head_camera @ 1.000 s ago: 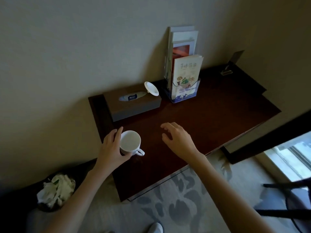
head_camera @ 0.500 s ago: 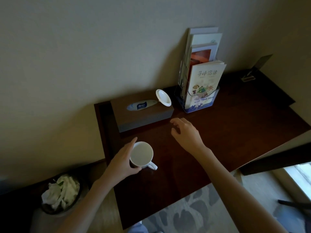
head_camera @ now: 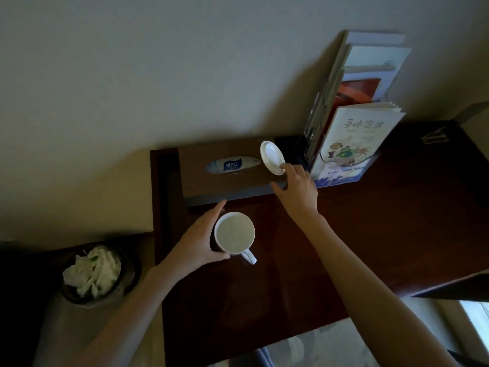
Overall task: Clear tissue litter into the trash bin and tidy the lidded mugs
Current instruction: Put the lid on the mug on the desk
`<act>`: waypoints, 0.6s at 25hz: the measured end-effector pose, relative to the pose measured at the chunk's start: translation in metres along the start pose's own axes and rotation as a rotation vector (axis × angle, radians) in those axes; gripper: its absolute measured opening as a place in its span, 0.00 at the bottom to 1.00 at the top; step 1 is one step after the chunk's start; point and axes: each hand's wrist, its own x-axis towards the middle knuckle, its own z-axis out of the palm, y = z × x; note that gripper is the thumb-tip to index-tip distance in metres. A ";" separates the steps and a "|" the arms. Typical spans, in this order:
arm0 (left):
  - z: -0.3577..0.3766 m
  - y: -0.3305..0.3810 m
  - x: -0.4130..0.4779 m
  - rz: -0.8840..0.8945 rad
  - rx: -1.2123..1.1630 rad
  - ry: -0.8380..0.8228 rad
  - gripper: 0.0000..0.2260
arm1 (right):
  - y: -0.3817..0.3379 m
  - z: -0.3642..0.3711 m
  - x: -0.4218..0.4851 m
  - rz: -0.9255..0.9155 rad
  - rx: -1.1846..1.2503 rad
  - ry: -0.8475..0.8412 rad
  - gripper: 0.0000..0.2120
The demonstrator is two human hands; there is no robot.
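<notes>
A white mug point(head_camera: 234, 232) without its lid stands on the dark wooden desk point(head_camera: 370, 221), handle pointing toward me. My left hand point(head_camera: 197, 241) is wrapped around the mug's left side. The white mug lid point(head_camera: 272, 157) lies upside down on the right end of the brown tissue box point(head_camera: 227, 172). My right hand point(head_camera: 297, 190) is at the lid's near edge, fingertips touching its rim and thumb spread below; it has not closed on it. A dark trash bin point(head_camera: 98, 274) at the lower left holds crumpled white tissues point(head_camera: 92, 270).
A clear plastic stand point(head_camera: 341, 170) with brochures sits against the wall right of the tissue box. A small card holder point(head_camera: 434, 136) stands at the far right of the desk. Patterned carpet point(head_camera: 317, 348) shows below the desk edge.
My right hand moved forward from mid-desk up to the lid on the tissue box. My left hand stays on the mug. The camera has moved closer to the desk.
</notes>
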 end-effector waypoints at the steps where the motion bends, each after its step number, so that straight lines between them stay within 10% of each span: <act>1: -0.001 -0.001 0.001 -0.020 0.001 0.020 0.51 | 0.000 0.002 0.007 -0.010 -0.006 0.003 0.22; 15: 0.080 0.042 -0.059 -0.383 -0.219 0.539 0.09 | -0.001 -0.002 0.033 -0.214 0.125 0.151 0.08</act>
